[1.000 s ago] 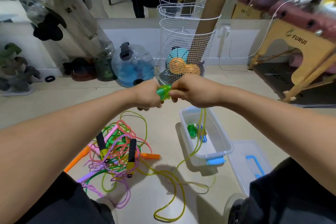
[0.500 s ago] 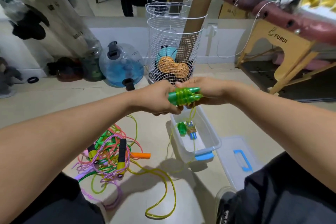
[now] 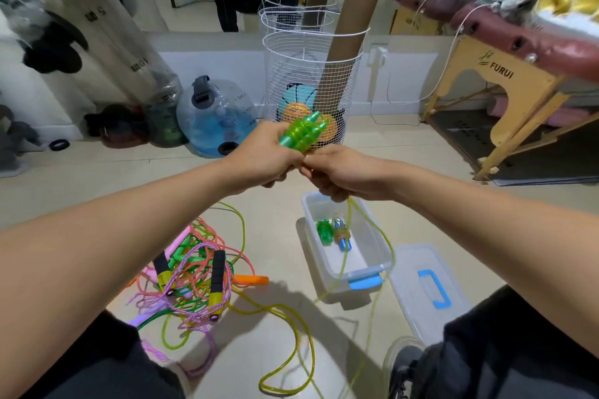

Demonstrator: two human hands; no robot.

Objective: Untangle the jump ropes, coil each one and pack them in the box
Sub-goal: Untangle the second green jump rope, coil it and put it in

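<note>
Here the floor (image 3: 285, 340) lies below both hands. Beyond the hands stands a white wire basket (image 3: 311, 74) with a cardboard tube (image 3: 350, 26) leaning in it. Below and right of the right hand lies the box's lid (image 3: 418, 295) with a blue handle. Straight under the right hand sits the clear box (image 3: 376, 256), holding a coiled rope with green and blue handles (image 3: 334, 232). Below the left hand sprawls a tangle of jump ropes (image 3: 194, 275), pink, purple, green and orange. The left hand (image 3: 265, 155) grips a pair of green handles (image 3: 301, 131), tilted up and away. The right hand (image 3: 340, 172), touching the left, is curled around the yellow-green rope (image 3: 285, 317), which drops past the box and loops on the floor.
</note>
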